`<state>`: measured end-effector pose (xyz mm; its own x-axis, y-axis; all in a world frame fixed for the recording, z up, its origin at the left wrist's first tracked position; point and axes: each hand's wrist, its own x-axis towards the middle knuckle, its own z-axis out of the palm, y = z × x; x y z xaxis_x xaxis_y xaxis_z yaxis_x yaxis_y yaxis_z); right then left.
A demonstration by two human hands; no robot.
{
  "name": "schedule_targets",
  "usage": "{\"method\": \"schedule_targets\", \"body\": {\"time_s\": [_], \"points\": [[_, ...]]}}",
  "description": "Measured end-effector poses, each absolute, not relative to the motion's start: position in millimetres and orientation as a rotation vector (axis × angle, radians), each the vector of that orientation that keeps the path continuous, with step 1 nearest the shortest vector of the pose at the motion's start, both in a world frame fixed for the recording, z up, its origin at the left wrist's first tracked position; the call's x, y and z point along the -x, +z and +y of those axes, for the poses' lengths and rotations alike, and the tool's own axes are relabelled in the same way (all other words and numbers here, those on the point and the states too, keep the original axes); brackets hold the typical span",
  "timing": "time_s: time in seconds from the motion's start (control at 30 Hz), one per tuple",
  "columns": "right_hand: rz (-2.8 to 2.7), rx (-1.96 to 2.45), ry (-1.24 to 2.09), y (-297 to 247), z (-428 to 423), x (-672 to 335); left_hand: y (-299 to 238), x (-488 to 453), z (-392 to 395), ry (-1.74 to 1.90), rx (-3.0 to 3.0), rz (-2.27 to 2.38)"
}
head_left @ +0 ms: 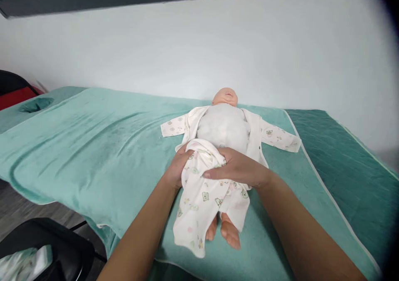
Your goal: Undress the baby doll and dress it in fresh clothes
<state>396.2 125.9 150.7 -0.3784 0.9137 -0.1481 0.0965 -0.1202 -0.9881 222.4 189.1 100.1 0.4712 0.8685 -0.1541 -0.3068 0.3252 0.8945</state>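
Observation:
A baby doll lies on its back on a teal towel, head toward the wall. It wears a white printed romper, open at the chest with both sleeves spread sideways. My left hand grips bunched romper fabric at the doll's hip on the left. My right hand lies across the doll's waist, fingers closed over the gathered cloth. The doll's bare feet stick out below the romper legs.
The towel covers a massage-type table with a darker green quilted cover at the right. A white wall rises behind. A black chair with cloth on it stands at lower left, and a red and black object sits at far left.

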Motion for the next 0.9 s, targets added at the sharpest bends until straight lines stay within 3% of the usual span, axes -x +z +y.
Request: {"method": "schedule_targets", "body": {"time_s": [0.23,0.43,0.67,0.9], "points": [[-0.966,1.085,1.493,137,131,-392,97,-215,191,0.676,-1.249,0.49],[-1.037,1.05,1.51,143,130,-390,98,-218,188,0.717,-1.005,0.465],[-1.495,1.005,1.672,155,127,-399,104,-219,180,0.774,-0.914,0.512],[-1.11,1.018,1.605,142,130,-396,102,-221,183,0.77,-0.996,0.491]]}}
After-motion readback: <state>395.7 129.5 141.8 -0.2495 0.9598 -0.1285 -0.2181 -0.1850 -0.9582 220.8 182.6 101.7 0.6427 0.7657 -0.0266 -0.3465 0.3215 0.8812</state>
